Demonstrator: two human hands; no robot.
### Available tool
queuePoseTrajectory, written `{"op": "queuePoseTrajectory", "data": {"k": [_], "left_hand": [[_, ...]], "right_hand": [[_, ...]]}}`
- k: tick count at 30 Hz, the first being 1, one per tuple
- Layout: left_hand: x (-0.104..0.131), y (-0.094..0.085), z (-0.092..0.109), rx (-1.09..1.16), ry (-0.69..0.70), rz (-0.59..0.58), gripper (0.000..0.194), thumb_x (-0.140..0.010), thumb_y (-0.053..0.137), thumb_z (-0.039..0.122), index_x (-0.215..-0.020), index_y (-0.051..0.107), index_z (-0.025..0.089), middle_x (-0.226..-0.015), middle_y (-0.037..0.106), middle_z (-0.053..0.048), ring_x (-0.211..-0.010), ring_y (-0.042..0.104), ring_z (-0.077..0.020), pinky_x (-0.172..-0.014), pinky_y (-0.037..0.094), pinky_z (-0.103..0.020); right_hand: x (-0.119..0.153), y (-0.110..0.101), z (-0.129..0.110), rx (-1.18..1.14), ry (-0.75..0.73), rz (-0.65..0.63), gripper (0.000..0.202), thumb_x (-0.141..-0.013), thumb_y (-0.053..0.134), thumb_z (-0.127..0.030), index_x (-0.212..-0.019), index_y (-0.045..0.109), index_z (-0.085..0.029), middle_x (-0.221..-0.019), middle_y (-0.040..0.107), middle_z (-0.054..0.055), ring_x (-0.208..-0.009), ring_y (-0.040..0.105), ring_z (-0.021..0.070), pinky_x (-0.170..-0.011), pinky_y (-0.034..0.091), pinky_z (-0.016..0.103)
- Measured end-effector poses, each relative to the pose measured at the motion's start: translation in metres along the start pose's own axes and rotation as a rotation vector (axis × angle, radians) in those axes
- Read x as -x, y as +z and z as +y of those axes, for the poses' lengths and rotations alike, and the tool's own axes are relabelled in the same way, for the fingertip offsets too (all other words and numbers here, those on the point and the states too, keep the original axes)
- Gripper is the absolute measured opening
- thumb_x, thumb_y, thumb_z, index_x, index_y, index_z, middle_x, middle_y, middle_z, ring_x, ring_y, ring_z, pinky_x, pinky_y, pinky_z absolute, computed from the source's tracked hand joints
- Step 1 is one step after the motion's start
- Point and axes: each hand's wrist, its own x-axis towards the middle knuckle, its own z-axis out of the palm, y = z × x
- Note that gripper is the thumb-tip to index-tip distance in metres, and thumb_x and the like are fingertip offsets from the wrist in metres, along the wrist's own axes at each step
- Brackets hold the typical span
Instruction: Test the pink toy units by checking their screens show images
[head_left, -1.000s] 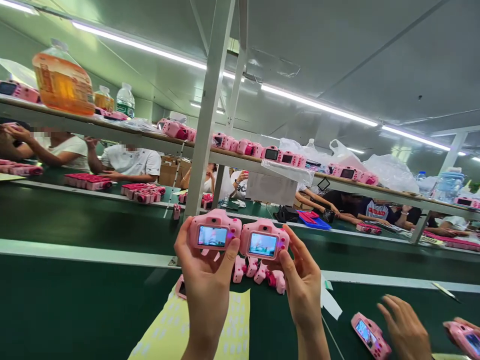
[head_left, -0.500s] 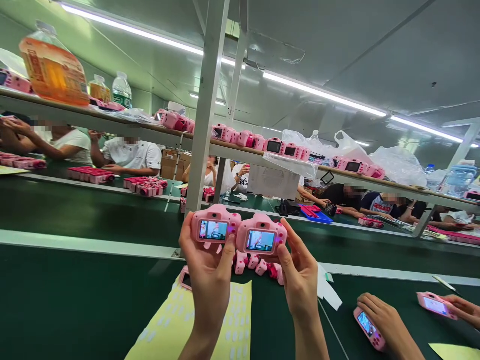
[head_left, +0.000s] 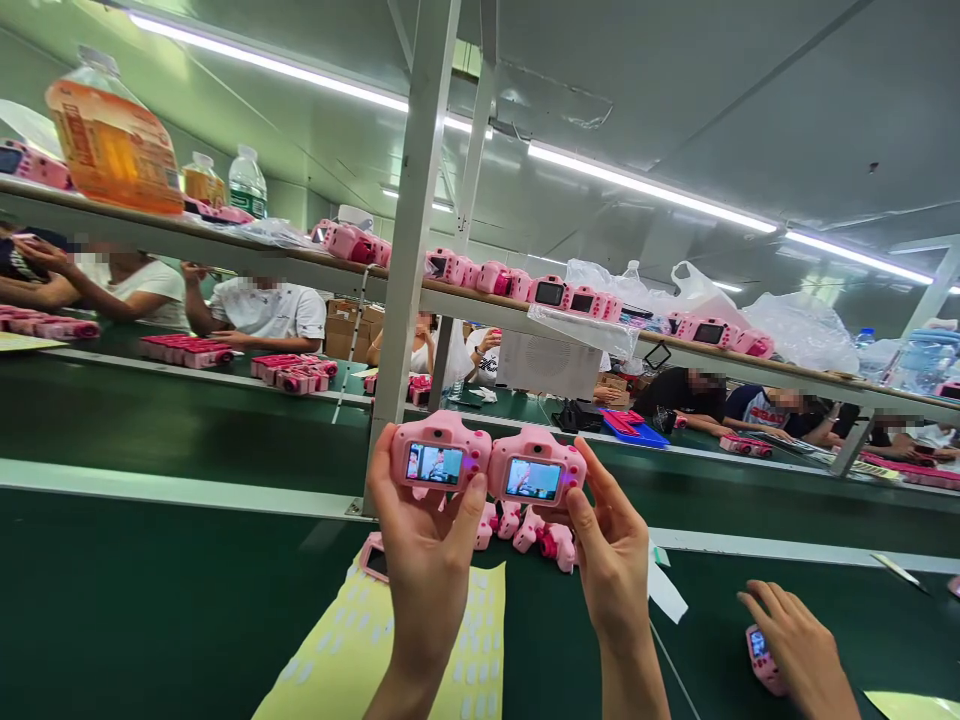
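Observation:
Two pink toy cameras are held up side by side, touching, with their lit screens facing me. My left hand [head_left: 427,545] is closed round the left toy camera [head_left: 441,432], its thumb by the buttons on the right edge. Gripped in my right hand [head_left: 611,555] is the other toy camera [head_left: 534,447], thumb near its lower right corner. Both screens show a live picture of people. Below them, several pink cameras [head_left: 529,530] lie clustered on the green surface. Partly behind my left wrist is a yellow sheet [head_left: 319,650] of small pale stickers, with a pink camera [head_left: 373,556] at its top edge.
A co-worker's hand [head_left: 802,635] rests over another pink camera [head_left: 763,662] at right. A metal post [head_left: 405,250] stands ahead, carrying a shelf [head_left: 480,303] of cameras, bottles and plastic bags. White paper strips [head_left: 666,590] lie right of my wrist. Co-workers sit across the line.
Both my hands and their cameras have shifted slightly right in view. The co-worker's hand and camera at right have moved right, and the second hand with a camera at far right has mostly left view.

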Motion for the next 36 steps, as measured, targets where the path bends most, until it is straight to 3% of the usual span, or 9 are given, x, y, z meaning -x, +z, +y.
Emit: {"op": "queuePoseTrajectory", "data": {"k": [5, 13, 20, 24, 27, 36], "left_hand": [[0.000, 0.001, 0.000, -0.015, -0.011, -0.011, 0.085, -0.085, 0.086, 0.026, -0.155, 0.040, 0.039, -0.143, 0.067, -0.007, -0.117, 0.075, -0.0231, -0.093, 0.062, -0.024], [-0.001, 0.001, -0.001, -0.002, 0.001, -0.019, 0.083, -0.086, 0.084, 0.026, -0.155, 0.039, 0.037, -0.147, 0.063, -0.007, -0.123, 0.071, -0.0222, -0.099, 0.059, -0.025], [-0.002, 0.004, 0.001, -0.021, -0.007, 0.028, 0.088, -0.082, 0.086, 0.028, -0.156, 0.040, 0.031, -0.144, 0.064, -0.011, -0.119, 0.072, -0.0244, -0.098, 0.060, -0.028], [-0.004, 0.005, -0.001, -0.033, -0.013, 0.038, 0.089, -0.081, 0.085, 0.028, -0.156, 0.038, 0.028, -0.141, 0.065, -0.013, -0.116, 0.073, -0.0251, -0.096, 0.061, -0.030], [-0.006, 0.003, -0.007, -0.052, -0.010, 0.030, 0.090, -0.081, 0.085, 0.028, -0.156, 0.036, 0.029, -0.145, 0.060, -0.014, -0.118, 0.072, -0.0270, -0.094, 0.063, -0.033], [-0.016, -0.006, -0.048, -0.157, 0.019, 0.035, 0.090, -0.080, 0.085, 0.025, -0.154, 0.034, 0.028, -0.157, 0.047, -0.017, -0.131, 0.064, -0.0300, -0.100, 0.061, -0.037]], "right_hand": [[-0.001, -0.003, 0.002, -0.012, 0.003, -0.015, 0.048, -0.090, 0.083, -0.038, -0.136, 0.070, -0.037, -0.113, 0.083, -0.001, -0.085, 0.081, 0.0135, -0.079, 0.067, 0.019], [-0.001, 0.000, -0.003, -0.021, 0.043, 0.000, 0.047, -0.088, 0.084, -0.038, -0.134, 0.072, -0.036, -0.120, 0.081, -0.001, -0.081, 0.081, 0.0130, -0.073, 0.066, 0.018], [0.000, 0.005, -0.005, -0.054, 0.071, 0.007, 0.048, -0.088, 0.085, -0.037, -0.134, 0.072, -0.033, -0.113, 0.083, -0.001, -0.084, 0.082, 0.0153, -0.080, 0.067, 0.022], [-0.002, 0.005, -0.001, -0.044, 0.049, 0.009, 0.044, -0.089, 0.084, -0.035, -0.131, 0.074, -0.033, -0.122, 0.081, -0.001, -0.086, 0.082, 0.0158, -0.077, 0.068, 0.022], [-0.006, 0.003, 0.006, -0.001, 0.029, 0.000, 0.042, -0.090, 0.082, -0.038, -0.131, 0.074, -0.031, -0.128, 0.078, 0.001, -0.092, 0.081, 0.0169, -0.078, 0.068, 0.024], [-0.020, 0.001, 0.046, 0.053, 0.086, 0.037, 0.045, -0.088, 0.079, -0.050, -0.124, 0.072, -0.023, -0.108, 0.078, 0.003, -0.078, 0.077, 0.0164, -0.067, 0.066, 0.026]]}}
